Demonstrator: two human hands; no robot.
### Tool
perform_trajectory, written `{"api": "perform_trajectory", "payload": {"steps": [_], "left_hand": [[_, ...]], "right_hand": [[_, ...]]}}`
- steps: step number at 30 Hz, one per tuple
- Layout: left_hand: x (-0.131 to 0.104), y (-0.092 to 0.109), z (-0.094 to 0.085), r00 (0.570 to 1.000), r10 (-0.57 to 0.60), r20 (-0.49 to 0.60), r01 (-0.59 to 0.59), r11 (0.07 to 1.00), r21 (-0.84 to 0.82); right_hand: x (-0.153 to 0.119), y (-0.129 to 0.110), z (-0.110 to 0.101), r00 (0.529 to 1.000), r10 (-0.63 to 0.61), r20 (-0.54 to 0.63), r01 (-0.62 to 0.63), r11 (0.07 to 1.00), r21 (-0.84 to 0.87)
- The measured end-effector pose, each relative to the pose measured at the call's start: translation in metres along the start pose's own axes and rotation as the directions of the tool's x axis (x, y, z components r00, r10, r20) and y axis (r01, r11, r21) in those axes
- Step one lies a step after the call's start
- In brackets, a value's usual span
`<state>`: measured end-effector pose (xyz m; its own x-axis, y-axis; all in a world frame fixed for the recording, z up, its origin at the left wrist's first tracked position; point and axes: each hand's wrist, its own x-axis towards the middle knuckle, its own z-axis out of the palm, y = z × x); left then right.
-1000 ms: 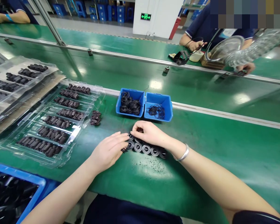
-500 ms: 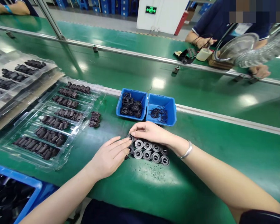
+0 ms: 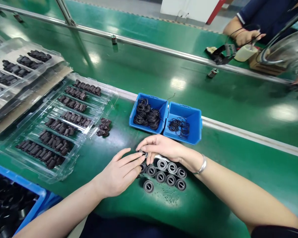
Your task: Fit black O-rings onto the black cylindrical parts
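My right hand (image 3: 161,147) pinches a small dark round part (image 3: 143,154) between thumb and fingers above the green bench. From the other side, my left hand (image 3: 121,173) touches that part with its fingertips; its fingers are stretched out and the thumb stands away. Below my hands, several black round caps (image 3: 160,177) with ringed tops and a slot in the middle stand in two close rows, partly covered by my fingers. One more such cap (image 3: 148,186) stands apart in front of them. Small dark bits by my left fingertips are too hidden to name.
Behind my hands stand two blue bins (image 3: 182,110) of thin black rings. Left are clear trays (image 3: 76,140) of dark ribbed parts, several small toothed parts (image 3: 103,127) and a blue crate (image 3: 42,195) of black parts. A co-worker's hand (image 3: 248,37) works beyond the metal rail (image 3: 161,46).
The view has tilted down and left. One cap now stands apart in front of the rows. My hands, with the round part, are now slightly away from the rows.
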<state>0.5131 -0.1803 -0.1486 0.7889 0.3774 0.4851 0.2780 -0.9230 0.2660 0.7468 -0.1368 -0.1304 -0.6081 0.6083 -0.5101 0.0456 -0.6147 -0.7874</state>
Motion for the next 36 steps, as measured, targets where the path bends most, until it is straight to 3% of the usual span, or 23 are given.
{"api": "perform_trajectory", "payload": {"steps": [11,18,24,36], "left_hand": [[-0.006,0.002,0.006,0.999,0.022,0.037,-0.022,1.000,0.004],[-0.004,0.004,0.005,0.998,-0.004,0.067,0.003,1.000,0.008],[-0.002,0.003,0.005,0.994,0.022,0.104,-0.025,0.999,0.027],[-0.006,0.005,0.006,0.999,0.035,0.038,-0.037,0.998,0.050]], "right_hand": [[-0.019,0.015,-0.006,0.988,-0.150,0.044,0.148,0.988,0.045],[-0.015,0.015,-0.007,0.987,-0.149,0.067,0.146,0.988,0.048],[-0.010,0.018,-0.004,0.990,-0.143,-0.002,0.143,0.990,0.010],[-0.012,0.025,-0.002,0.974,-0.225,-0.018,0.225,0.974,-0.026]]}}
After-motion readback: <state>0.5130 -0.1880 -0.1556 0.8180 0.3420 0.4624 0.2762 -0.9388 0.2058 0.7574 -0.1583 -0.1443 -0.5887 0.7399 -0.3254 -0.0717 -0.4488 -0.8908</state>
